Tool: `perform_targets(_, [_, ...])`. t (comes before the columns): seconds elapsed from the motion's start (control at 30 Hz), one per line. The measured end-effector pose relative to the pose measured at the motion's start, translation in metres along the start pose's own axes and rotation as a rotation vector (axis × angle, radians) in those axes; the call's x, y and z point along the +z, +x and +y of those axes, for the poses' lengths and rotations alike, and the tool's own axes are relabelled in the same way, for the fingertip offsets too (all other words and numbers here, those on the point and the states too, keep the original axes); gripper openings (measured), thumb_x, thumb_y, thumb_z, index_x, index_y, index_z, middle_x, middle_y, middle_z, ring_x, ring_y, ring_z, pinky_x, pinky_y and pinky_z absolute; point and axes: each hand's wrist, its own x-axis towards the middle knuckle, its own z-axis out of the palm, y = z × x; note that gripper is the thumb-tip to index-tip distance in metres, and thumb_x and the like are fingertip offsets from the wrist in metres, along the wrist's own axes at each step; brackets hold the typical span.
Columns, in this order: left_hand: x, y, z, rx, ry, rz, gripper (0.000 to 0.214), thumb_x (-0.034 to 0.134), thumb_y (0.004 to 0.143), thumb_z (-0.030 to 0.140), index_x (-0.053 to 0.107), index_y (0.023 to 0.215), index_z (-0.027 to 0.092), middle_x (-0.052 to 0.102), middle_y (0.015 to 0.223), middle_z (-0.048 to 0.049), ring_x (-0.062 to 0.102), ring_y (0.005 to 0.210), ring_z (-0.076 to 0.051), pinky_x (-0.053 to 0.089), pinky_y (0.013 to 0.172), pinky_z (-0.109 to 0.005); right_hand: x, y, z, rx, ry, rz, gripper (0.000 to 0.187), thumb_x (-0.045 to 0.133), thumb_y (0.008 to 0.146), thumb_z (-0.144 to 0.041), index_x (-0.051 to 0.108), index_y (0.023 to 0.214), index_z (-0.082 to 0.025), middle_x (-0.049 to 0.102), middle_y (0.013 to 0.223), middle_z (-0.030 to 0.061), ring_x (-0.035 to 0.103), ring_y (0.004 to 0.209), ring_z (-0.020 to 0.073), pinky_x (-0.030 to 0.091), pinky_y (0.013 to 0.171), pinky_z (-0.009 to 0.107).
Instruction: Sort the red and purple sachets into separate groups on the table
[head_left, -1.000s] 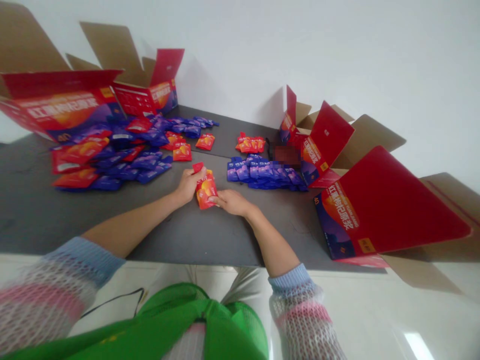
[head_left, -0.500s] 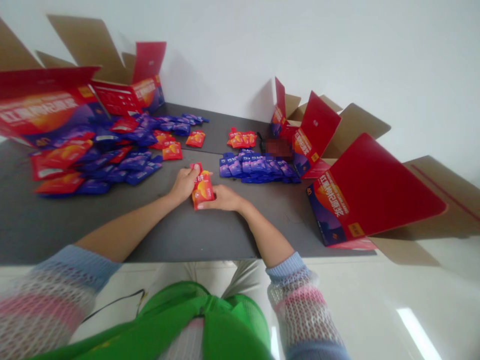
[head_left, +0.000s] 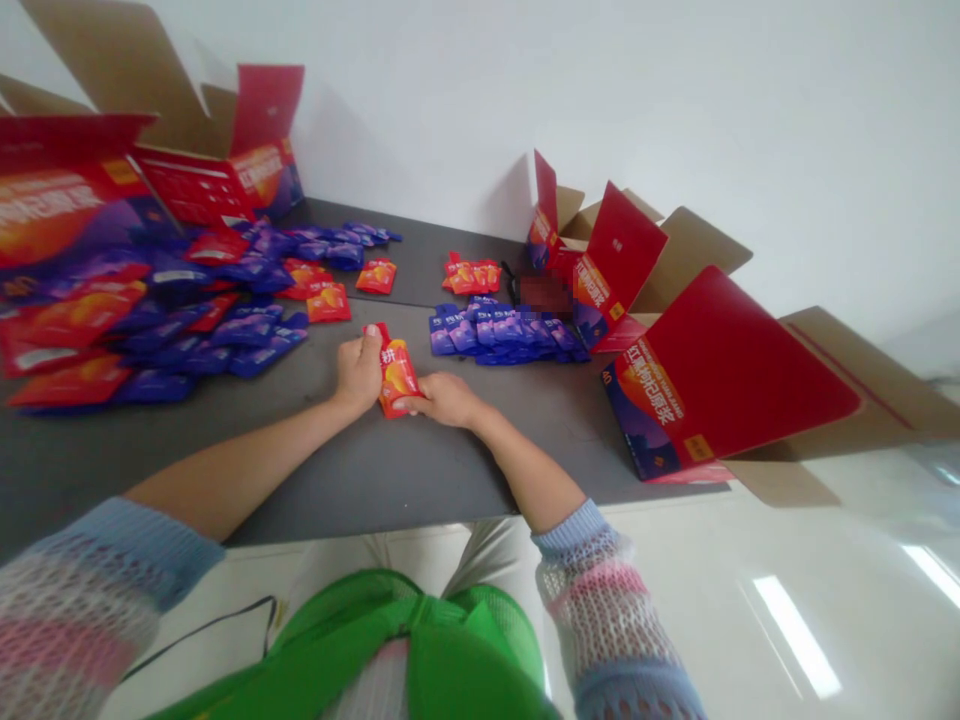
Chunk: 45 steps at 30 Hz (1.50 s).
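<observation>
Head view: my left hand [head_left: 358, 372] grips the top of a red sachet [head_left: 397, 375], my right hand [head_left: 444, 400] pinches its foot; a big mixed heap [head_left: 150, 320] looks unsorted, a small blue row [head_left: 495, 338] done.

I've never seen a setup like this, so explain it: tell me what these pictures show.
There is no machine here. These are a person's two bare hands, filmed by a camera worn on their head that looks forward and down, so the arms reach in from the bottom. All three pictures come from that one camera. The left hand grips the top of a red-orange sachet, and the right hand touches its lower edge. On the dark grey table lie a large heap of purple and red sachets to the left, and a row of purple sachets and a small group of red-orange sachets to the right. Opened red cardboard boxes sit at both sides.
</observation>
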Motion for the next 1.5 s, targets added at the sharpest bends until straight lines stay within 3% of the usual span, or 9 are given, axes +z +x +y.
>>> perform_targets(0.13, [0.001, 0.001, -0.001, 0.125, 0.155, 0.2, 0.057, 0.044, 0.096, 0.055, 0.035, 0.052, 0.021, 0.035, 0.05, 0.0011, 0.033, 0.051, -0.012, 0.024, 0.05, -0.029, 0.018, 0.003, 0.0, 0.081, 0.207, 0.162, 0.05, 0.07, 0.08, -0.064, 0.069, 0.069, -0.015, 0.056, 0.059, -0.0045, 0.048, 0.058, 0.0086, 0.027, 0.057, 0.021])
perform_targets(0.33, [0.003, 0.001, -0.008, 0.091, 0.096, 0.248, 0.053, 0.043, 0.099, 0.051, 0.037, 0.056, 0.02, 0.036, 0.053, 0.002, 0.034, 0.052, -0.012, 0.025, 0.052, -0.029, 0.031, 0.01, -0.009, -0.026, 0.475, 0.188, 0.047, 0.083, 0.065, -0.057, 0.069, 0.076, -0.013, 0.062, 0.069, -0.0035, 0.051, 0.062, 0.0097, 0.036, 0.059, 0.02])
perform_targets(0.53, [0.004, -0.002, 0.001, 0.119, 0.094, 0.222, 0.056, 0.041, 0.097, 0.057, 0.033, 0.055, 0.021, 0.032, 0.052, 0.0014, 0.031, 0.053, -0.013, 0.023, 0.052, -0.029, 0.025, 0.009, 0.0, 0.08, 0.571, 0.171, 0.046, 0.08, 0.068, -0.057, 0.07, 0.072, -0.013, 0.066, 0.067, -0.0014, 0.055, 0.062, 0.0118, 0.041, 0.063, 0.021])
perform_targets(0.73, [0.002, -0.003, 0.004, 0.15, 0.14, 0.195, 0.059, 0.045, 0.094, 0.061, 0.032, 0.053, 0.021, 0.03, 0.051, 0.0015, 0.029, 0.052, -0.012, 0.021, 0.053, -0.031, 0.017, 0.002, 0.004, 0.106, 0.455, 0.117, 0.052, 0.064, 0.086, -0.061, 0.072, 0.066, -0.014, 0.068, 0.062, 0.0008, 0.059, 0.06, 0.0115, 0.04, 0.064, 0.02])
perform_targets(0.9, [0.002, -0.002, 0.001, 0.131, 0.116, 0.169, 0.058, 0.044, 0.094, 0.061, 0.033, 0.054, 0.021, 0.032, 0.05, 0.0024, 0.029, 0.051, -0.012, 0.022, 0.051, -0.03, 0.008, -0.003, -0.009, 0.196, 0.264, 0.164, 0.067, 0.05, 0.093, -0.066, 0.063, 0.052, -0.016, 0.055, 0.044, -0.0001, 0.053, 0.05, 0.0094, 0.037, 0.061, 0.02])
perform_targets(1.1, [0.0, 0.008, -0.012, 0.115, 0.095, 0.2, 0.052, 0.047, 0.092, 0.056, 0.035, 0.056, 0.021, 0.034, 0.052, 0.0028, 0.031, 0.052, -0.012, 0.023, 0.05, -0.028, 0.013, 0.002, -0.017, 0.199, 0.254, 0.249, 0.042, 0.048, 0.099, -0.056, 0.065, 0.088, -0.019, 0.06, 0.052, -0.0041, 0.058, 0.054, 0.0116, 0.035, 0.059, 0.021])
perform_targets(1.2, [-0.002, 0.02, -0.017, 0.059, 0.001, 0.115, 0.046, 0.053, 0.086, 0.052, 0.037, 0.057, 0.021, 0.036, 0.052, 0.0033, 0.034, 0.049, -0.011, 0.025, 0.048, -0.026, 0.018, 0.003, -0.017, 0.196, 0.244, 0.275, 0.033, 0.047, 0.102, -0.049, 0.061, 0.097, -0.02, 0.061, 0.054, -0.0044, 0.061, 0.058, 0.014, 0.038, 0.062, 0.022])
perform_targets(1.33, [-0.01, 0.041, -0.016, -0.137, -0.117, -0.077, 0.027, 0.058, 0.074, 0.045, 0.055, 0.066, 0.019, 0.051, 0.054, 0.0008, 0.043, 0.042, -0.011, 0.029, 0.043, -0.024, 0.014, 0.001, -0.011, 0.191, 0.319, 0.395, 0.03, 0.041, 0.104, -0.044, 0.057, 0.102, -0.019, 0.064, 0.059, -0.0021, 0.066, 0.065, 0.0162, 0.043, 0.067, 0.024])
perform_targets(1.5, [-0.023, 0.053, -0.009, -0.279, -0.166, -0.251, 0.031, 0.063, 0.071, 0.044, 0.067, 0.076, 0.013, 0.06, 0.057, -0.0042, 0.05, 0.04, -0.011, 0.033, 0.042, -0.023, -0.029, -0.01, 0.004, 0.142, 0.558, 0.553, 0.036, 0.036, 0.102, -0.052, 0.051, 0.104, -0.019, 0.067, 0.062, -0.0003, 0.064, 0.057, 0.0146, 0.045, 0.057, 0.022])
